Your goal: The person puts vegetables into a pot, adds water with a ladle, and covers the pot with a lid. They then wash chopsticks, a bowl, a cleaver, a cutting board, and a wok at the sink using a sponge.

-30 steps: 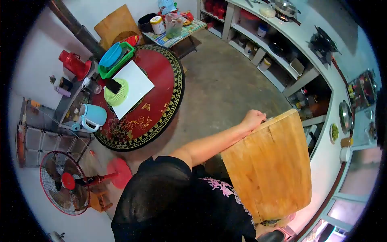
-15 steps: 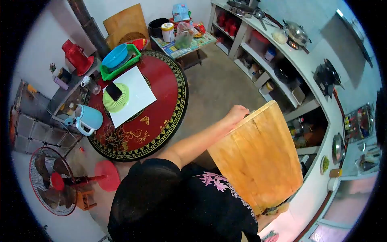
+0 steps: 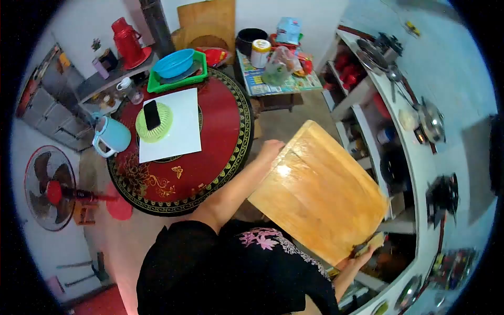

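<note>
A large wooden board (image 3: 325, 194) is held up in front of my body, tilted, with a bright shine on its upper left part. My left hand (image 3: 271, 152) grips its upper left edge, the fingertips hidden behind the wood. At the lower right corner my right hand (image 3: 363, 257) holds the board, and a dark patch shows beside the fingers. To the left of the board stands a round red table (image 3: 220, 126) bearing a white sheet (image 3: 184, 126), a light green ribbed bowl (image 3: 144, 128) and a black phone (image 3: 151, 115) on the bowl.
A green basket (image 3: 178, 83) with a blue basin (image 3: 175, 63) sits at the table's back. Behind are a small table (image 3: 252, 81) with jars and bags, and a red thermos (image 3: 128, 44). A counter (image 3: 420, 157) with pots runs along the right. A fan (image 3: 50, 186) stands left.
The board has turned and tilted flatter, its far end shifting left, with both hands still on it. The view has swung right, and my right hand shows more clearly.
</note>
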Demonstrator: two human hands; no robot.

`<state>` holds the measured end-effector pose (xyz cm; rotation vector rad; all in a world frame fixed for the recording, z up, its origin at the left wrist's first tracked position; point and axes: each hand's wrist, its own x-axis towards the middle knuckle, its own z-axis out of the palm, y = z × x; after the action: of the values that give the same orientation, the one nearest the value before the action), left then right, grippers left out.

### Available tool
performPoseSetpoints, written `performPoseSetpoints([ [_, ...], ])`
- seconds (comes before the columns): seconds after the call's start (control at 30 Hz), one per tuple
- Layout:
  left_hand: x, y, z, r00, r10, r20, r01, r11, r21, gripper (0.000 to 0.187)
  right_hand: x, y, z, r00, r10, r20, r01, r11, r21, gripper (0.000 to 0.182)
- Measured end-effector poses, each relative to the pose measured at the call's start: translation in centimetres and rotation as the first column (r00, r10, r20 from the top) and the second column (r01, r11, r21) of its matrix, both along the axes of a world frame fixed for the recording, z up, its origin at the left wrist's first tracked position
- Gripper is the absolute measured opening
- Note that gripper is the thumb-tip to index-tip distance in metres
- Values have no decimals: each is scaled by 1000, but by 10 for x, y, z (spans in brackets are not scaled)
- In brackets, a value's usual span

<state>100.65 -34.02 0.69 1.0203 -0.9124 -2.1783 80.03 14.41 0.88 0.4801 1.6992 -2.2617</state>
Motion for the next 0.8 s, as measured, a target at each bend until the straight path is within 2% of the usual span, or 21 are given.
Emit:
performPoseSetpoints([
  [0.03,1,-17,-17,998,59,33,-61,998,33,14,-28,-41,12,998,56,21,-57,998,42,53],
  [0.07,8,-32,-21,990,127,62,-131,989,63,14,-85,-55,-11,959,270,86,-274,961,38,46],
  [0.1,19,-45,-19,977,194,91,-202,974,98,15,-58,-145,56,967,223,120,-226,974,17,41],
  [0.13,32,-52,-19,962,259,87,-271,946,177,15,-83,-184,52,961,266,71,-270,962,51,39],
  [0.17,47,-54,-6,941,327,85,-338,906,255,15,-106,-225,44,948,302,105,-309,949,59,38],
  [0.23,75,-62,0,838,497,226,-542,806,238,16,-144,-306,25,853,514,90,-520,851,70,39],
  [0.3,112,-71,-68,734,560,383,-618,785,37,20,-167,-391,-10,777,615,135,-625,780,40,34],
  [0.33,126,-72,-83,679,648,345,-720,679,141,23,-156,-437,-3,699,711,78,-716,693,90,31],
  [0.37,137,-72,-95,611,725,316,-791,560,246,25,-190,-479,-54,691,717,90,-703,639,311,33],
  [0.43,156,-70,-131,491,732,473,-869,449,208,26,-130,-556,-24,557,828,67,-821,536,198,36],
  [0.47,164,-75,-140,427,725,541,-900,397,178,27,-137,-593,-52,498,864,75,-846,465,259,37],
  [0.5,170,-77,-145,402,769,497,-915,317,249,27,-146,-629,-78,438,895,84,-862,391,322,37],
  [0.57,164,-62,-155,323,848,420,-900,138,413,27,-135,-692,-92,288,958,-9,-677,210,706,38],
  [0.6,162,-52,-174,419,735,533,-908,361,214,27,-127,-716,-95,231,973,-18,-654,169,737,38],
  [0.63,163,-43,-203,453,599,660,-813,581,30,26,-113,-745,-99,172,985,-29,-633,133,763,38],
  [0.7,159,-31,-218,468,594,654,-803,595,34,26,-89,-797,-102,75,997,2,-708,52,704,40],
  [0.73,147,-24,-206,446,733,513,-894,393,216,25,-74,-813,-98,29,999,25,-740,5,672,40],
  [0.8,119,-18,-186,313,809,497,-934,168,315,24,-38,-842,-76,-65,991,113,-825,-117,553,35],
])
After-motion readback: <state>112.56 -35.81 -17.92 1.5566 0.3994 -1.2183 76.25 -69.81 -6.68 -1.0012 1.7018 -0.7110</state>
